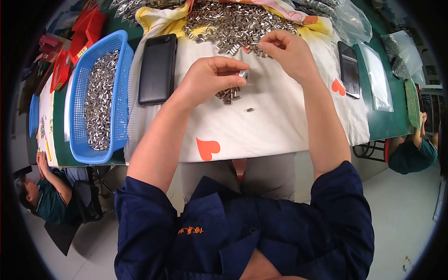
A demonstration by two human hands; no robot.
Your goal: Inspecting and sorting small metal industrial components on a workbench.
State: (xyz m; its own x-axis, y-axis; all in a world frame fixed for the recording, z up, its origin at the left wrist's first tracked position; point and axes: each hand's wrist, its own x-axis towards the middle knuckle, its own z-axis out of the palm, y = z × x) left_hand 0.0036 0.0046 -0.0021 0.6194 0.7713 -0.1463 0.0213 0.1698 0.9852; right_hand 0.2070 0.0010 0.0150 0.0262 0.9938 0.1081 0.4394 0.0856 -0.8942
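Note:
My left hand (210,77) is closed, with thumb and fingers pinching a short round metal piece (244,74) that has a dark hole in its face. Right below it, partly hidden by the hand, lies a small heap of short metal pins (228,95). A single pin (249,110) rests apart on the white cloth (266,126). At the near edge of a large pile of metal pins (238,23), my right hand (290,53) has its thumb and forefinger pressed together. Whatever is between those fingertips is too small to make out.
A blue plastic basket (122,93) of metal pins stands left, beside a black rectangular device (157,69). To the right lie a phone (349,70) and clear plastic bags (376,77). Red bins (85,32) are at far left. Co-workers sit on both sides.

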